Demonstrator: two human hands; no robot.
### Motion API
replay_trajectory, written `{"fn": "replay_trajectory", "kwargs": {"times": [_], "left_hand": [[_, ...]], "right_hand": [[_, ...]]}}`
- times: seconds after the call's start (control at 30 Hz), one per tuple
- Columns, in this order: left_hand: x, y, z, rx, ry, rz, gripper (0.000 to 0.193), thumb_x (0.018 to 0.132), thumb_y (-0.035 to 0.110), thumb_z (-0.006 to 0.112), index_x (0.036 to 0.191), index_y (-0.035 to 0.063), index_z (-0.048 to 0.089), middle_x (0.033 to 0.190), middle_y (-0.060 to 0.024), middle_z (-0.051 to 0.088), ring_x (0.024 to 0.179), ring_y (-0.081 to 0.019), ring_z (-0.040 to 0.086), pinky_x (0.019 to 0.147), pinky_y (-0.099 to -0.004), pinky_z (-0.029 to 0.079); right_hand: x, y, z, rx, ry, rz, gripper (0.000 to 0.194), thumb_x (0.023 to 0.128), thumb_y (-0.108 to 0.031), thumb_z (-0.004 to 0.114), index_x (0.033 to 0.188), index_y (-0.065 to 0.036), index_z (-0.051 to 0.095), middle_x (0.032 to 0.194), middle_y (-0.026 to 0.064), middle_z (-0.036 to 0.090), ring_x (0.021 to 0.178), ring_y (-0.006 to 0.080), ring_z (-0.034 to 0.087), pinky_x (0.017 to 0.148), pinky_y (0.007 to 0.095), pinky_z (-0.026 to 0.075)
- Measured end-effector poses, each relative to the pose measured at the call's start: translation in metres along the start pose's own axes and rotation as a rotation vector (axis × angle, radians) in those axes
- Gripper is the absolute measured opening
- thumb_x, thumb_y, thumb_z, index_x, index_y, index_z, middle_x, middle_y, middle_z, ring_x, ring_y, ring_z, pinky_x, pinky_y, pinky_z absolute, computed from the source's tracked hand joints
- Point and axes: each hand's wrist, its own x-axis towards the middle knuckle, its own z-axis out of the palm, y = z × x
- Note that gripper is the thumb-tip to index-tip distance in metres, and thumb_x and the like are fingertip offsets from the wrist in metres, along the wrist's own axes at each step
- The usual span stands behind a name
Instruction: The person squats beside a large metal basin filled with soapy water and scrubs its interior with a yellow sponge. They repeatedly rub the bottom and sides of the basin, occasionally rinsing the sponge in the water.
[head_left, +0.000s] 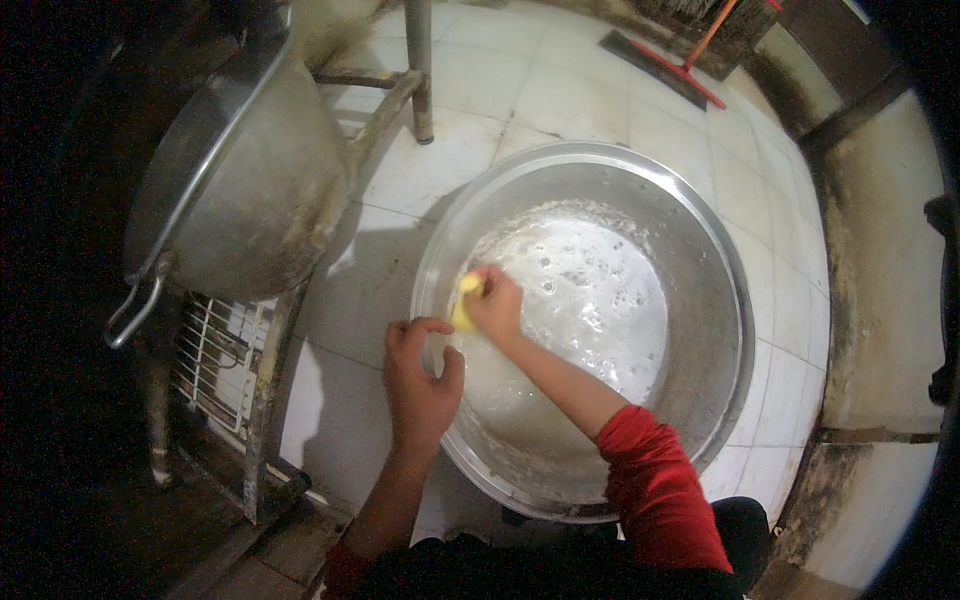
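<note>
A large round metal basin (701, 360) with foamy, soapy water (585, 277) in it stands on the tiled floor before me. My right hand (496, 304) reaches inside, closed on a yellow sponge or cloth (465, 313) against the basin's left inner wall. At the basin's left rim is my left hand (425, 375), thumb and fingers curved around the rim; whether it grips the metal firmly does not show.
To the left, a big metal pot (247, 195) with a loop handle sits on a worn metal stand (262, 405). A red floor squeegee (679, 71) lies on the white tiles beyond the basin. A stained wall (862, 277) runs along the right.
</note>
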Motion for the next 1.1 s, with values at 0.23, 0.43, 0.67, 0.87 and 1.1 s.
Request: {"fn": "replay_trajectory", "kwargs": {"times": [0.23,0.43,0.67,0.87,1.1], "left_hand": [[0.002,-0.002,-0.001,0.015,-0.03,-0.026,0.025,0.073,0.001,0.059,0.097,0.0062,0.058,0.099,-0.0135,0.049,0.093,-0.0303,0.055,0.084,-0.0408,0.043],[0.0,-0.001,-0.001,-0.023,-0.022,-0.039,0.024,0.073,0.003,0.059,0.097,0.0074,0.058,0.099,-0.0134,0.049,0.094,-0.0302,0.054,0.083,-0.0411,0.043],[0.002,0.003,0.0,-0.042,-0.001,-0.053,0.024,0.07,-0.001,0.058,0.093,0.0051,0.058,0.096,-0.0122,0.054,0.096,-0.0297,0.054,0.088,-0.0399,0.041],[-0.001,0.0,-0.001,-0.025,-0.012,-0.034,0.024,0.073,0.002,0.059,0.096,0.0071,0.058,0.1,-0.014,0.048,0.094,-0.0315,0.055,0.083,-0.0417,0.044],[0.001,0.0,-0.004,-0.05,-0.027,-0.023,0.023,0.073,0.001,0.058,0.096,0.0068,0.058,0.098,-0.0139,0.048,0.092,-0.0315,0.055,0.084,-0.0416,0.043]], "right_hand": [[-0.019,0.012,0.006,-0.039,-0.073,-0.062,0.013,0.075,-0.002,0.06,0.088,-0.002,0.064,0.072,0.0126,0.066,0.062,0.015,0.062,0.058,0.0301,0.048],[0.007,0.019,0.002,-0.078,-0.013,-0.095,0.02,0.071,-0.002,0.057,0.09,-0.002,0.063,0.077,0.0193,0.065,0.07,0.0336,0.065,0.065,0.038,0.05],[-0.013,0.017,0.005,-0.114,-0.018,-0.157,0.019,0.071,0.001,0.056,0.088,-0.001,0.064,0.07,0.0204,0.062,0.06,0.0291,0.063,0.06,0.0366,0.049],[0.009,0.041,-0.009,-0.243,-0.075,-0.291,0.019,0.072,-0.002,0.056,0.089,-0.002,0.065,0.067,0.0207,0.059,0.057,0.0291,0.06,0.057,0.0351,0.047],[0.026,0.044,0.015,-0.042,0.417,-0.127,0.028,0.075,-0.004,0.056,0.102,-0.001,0.064,0.078,0.0203,0.063,0.065,0.0325,0.061,0.063,0.0384,0.048]]}}
